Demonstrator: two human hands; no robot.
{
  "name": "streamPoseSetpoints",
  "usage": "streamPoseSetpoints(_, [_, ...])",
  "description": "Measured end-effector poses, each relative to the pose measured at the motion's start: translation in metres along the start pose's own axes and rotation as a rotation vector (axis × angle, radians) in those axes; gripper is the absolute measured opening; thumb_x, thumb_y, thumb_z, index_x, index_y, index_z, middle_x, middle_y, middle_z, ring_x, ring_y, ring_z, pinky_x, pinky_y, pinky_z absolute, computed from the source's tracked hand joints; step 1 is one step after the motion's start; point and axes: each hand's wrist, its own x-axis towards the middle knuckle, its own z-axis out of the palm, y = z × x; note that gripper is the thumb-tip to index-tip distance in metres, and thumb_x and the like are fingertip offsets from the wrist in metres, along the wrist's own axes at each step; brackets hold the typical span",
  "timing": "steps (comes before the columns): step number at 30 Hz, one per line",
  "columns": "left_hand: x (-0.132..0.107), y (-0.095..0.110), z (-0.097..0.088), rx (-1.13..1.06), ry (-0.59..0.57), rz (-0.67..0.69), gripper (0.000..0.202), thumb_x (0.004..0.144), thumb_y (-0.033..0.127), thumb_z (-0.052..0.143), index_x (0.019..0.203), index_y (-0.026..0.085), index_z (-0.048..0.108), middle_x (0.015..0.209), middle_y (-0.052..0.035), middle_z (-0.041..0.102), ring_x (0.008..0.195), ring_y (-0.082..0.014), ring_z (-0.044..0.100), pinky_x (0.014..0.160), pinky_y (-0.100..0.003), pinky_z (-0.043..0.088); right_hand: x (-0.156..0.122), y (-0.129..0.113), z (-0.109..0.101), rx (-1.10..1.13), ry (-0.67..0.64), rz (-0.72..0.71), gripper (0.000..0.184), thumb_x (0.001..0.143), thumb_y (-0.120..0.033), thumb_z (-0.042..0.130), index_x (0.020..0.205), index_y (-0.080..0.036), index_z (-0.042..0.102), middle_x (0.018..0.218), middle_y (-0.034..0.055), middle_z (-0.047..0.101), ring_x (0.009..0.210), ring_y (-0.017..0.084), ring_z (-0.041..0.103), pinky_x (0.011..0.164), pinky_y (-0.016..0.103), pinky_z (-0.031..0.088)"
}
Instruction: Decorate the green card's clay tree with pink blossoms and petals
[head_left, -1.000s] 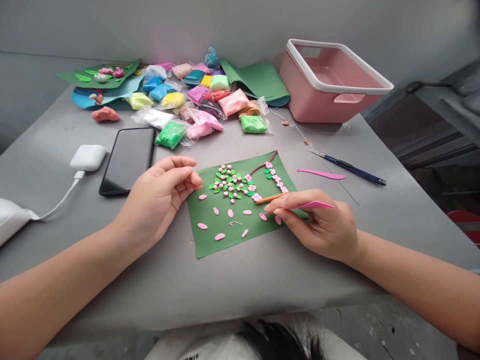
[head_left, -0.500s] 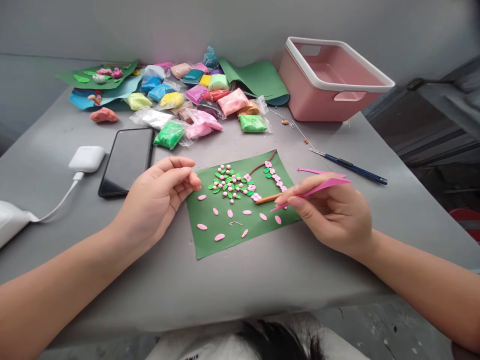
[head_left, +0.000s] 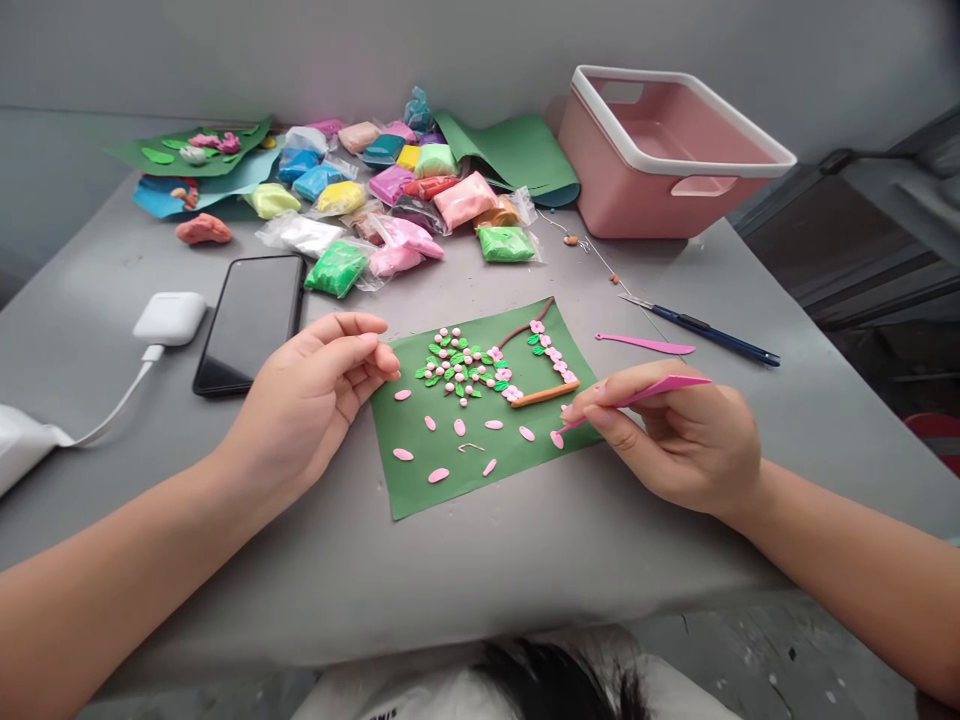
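My right hand [head_left: 667,435] pinches a slim pink plastic clay-modelling tool [head_left: 667,385]. Its pointed tip meets or hovers just over a pink clay petal [head_left: 556,440] near the right edge of a green sheet [head_left: 427,500]; contact is hard to tell. My left hand [head_left: 315,395] holds nothing visible, its fingers loosely curled and a little apart by the sheet's left edge. On the sheet are a clay cluster of green leaves and pink balls [head_left: 457,368], pink flowers [head_left: 553,354], an orange-brown clay strip [head_left: 546,394] and several loose petals [head_left: 439,475].
A second pink tool [head_left: 645,345] and a blue craft knife [head_left: 705,333] lie right of the sheet. Behind are bagged clays [head_left: 337,268] and a pink bin [head_left: 637,200]. A phone [head_left: 251,320] and a white earbud case [head_left: 170,318] with cable lie left.
My right hand has shifted slightly right and down, bringing the tool's tip from beside the orange-brown strip to the rightmost petal. My left hand is nearly still.
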Motion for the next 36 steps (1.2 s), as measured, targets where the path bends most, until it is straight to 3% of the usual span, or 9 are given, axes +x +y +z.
streamPoseSetpoints(12, [0.000,0.000,0.000,-0.007,0.004,0.003,0.008,0.082,0.013,0.060,0.085,0.018,0.065,0.062,0.0032,0.062,0.065,-0.0090,0.061,0.077,-0.023,0.053,0.000,0.001,0.001,-0.070,-0.027,-0.065,0.023,0.086,-0.001,0.060,0.095,-0.022,0.060,0.079,0.0023,0.072,0.063,0.015,0.072,0.055,0.027,0.060])
streamPoseSetpoints(18, [0.000,0.000,0.001,0.000,0.007,-0.005,0.009,0.082,0.012,0.059,0.085,0.018,0.065,0.062,0.0032,0.062,0.065,-0.0090,0.060,0.076,-0.023,0.053,-0.001,0.000,0.003,-0.163,-0.018,-0.180,0.021,0.086,-0.003,0.062,0.094,-0.023,0.062,0.077,0.0010,0.073,0.065,0.016,0.073,0.058,0.026,0.061])
streamPoseSetpoints(20, [-0.001,0.001,0.001,-0.003,0.011,-0.009,0.009,0.081,0.011,0.059,0.084,0.018,0.064,0.062,0.0031,0.062,0.065,-0.0089,0.060,0.076,-0.022,0.052,-0.001,-0.002,0.003,-0.130,-0.013,-0.132,0.020,0.087,-0.006,0.062,0.094,-0.024,0.063,0.078,0.0004,0.074,0.066,0.016,0.074,0.058,0.027,0.061])
streamPoseSetpoints(24, [-0.002,0.002,0.002,-0.007,0.001,-0.012,0.008,0.081,0.012,0.061,0.085,0.018,0.065,0.063,0.0031,0.062,0.066,-0.0092,0.060,0.078,-0.023,0.052,0.004,-0.005,-0.001,0.103,0.076,0.167,0.010,0.094,-0.017,0.061,0.093,-0.027,0.063,0.079,0.0009,0.073,0.068,0.018,0.074,0.062,0.032,0.064])
streamPoseSetpoints(27, [-0.002,0.002,0.001,-0.001,-0.001,-0.015,0.008,0.082,0.012,0.061,0.085,0.018,0.065,0.063,0.0029,0.062,0.066,-0.0095,0.060,0.078,-0.024,0.052,0.009,-0.004,-0.004,0.184,0.139,0.307,0.005,0.096,-0.028,0.062,0.091,-0.028,0.063,0.077,0.0017,0.073,0.067,0.020,0.073,0.058,0.033,0.063])
streamPoseSetpoints(30, [-0.002,0.002,0.001,0.000,0.001,-0.016,0.008,0.083,0.012,0.060,0.086,0.018,0.065,0.063,0.0030,0.062,0.066,-0.0093,0.060,0.079,-0.024,0.052,0.011,-0.002,-0.005,0.149,0.160,0.300,0.007,0.094,-0.030,0.065,0.088,-0.027,0.063,0.078,0.0027,0.072,0.067,0.020,0.073,0.052,0.031,0.061])
streamPoseSetpoints(36, [-0.002,0.001,0.001,-0.008,-0.003,-0.013,0.008,0.083,0.011,0.061,0.086,0.018,0.065,0.062,0.0035,0.062,0.066,-0.0089,0.060,0.081,-0.025,0.052,0.007,0.002,-0.004,-0.016,0.145,0.127,0.008,0.091,-0.018,0.066,0.089,-0.024,0.063,0.078,0.0013,0.070,0.067,0.016,0.073,0.059,0.028,0.064])
